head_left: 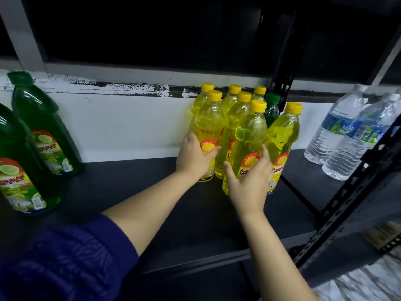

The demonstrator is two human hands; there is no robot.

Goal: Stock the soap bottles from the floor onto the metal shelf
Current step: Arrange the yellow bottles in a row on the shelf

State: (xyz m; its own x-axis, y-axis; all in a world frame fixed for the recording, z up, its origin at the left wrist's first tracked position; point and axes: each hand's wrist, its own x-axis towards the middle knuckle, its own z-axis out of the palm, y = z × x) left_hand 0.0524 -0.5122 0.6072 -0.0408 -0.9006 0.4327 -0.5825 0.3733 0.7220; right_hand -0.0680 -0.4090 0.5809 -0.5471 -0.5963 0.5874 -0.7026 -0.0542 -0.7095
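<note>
Looks well underway: both hands are wrapped around yellow bottles on the shelf (134,187), left hand (193,157) on one (208,135), right hand (249,181) on the front one (247,144). More yellows stand just behind, green bottles (43,129) well left. Floor stock isn't visible.

Person observed from head view. Left arm (138,205) wears a dark blue-purple sleeve (71,257), fabric faintly textured, pushed up so its cuff sits near the elbow, at 7 o'clock in frame. Forearm bare beyond it. Right arm (267,246), at 5 o'clock, shows no sleeve. Left hand (195,156) and right hand (249,181) ungloved; no rings, watch or markings visible.
</note>
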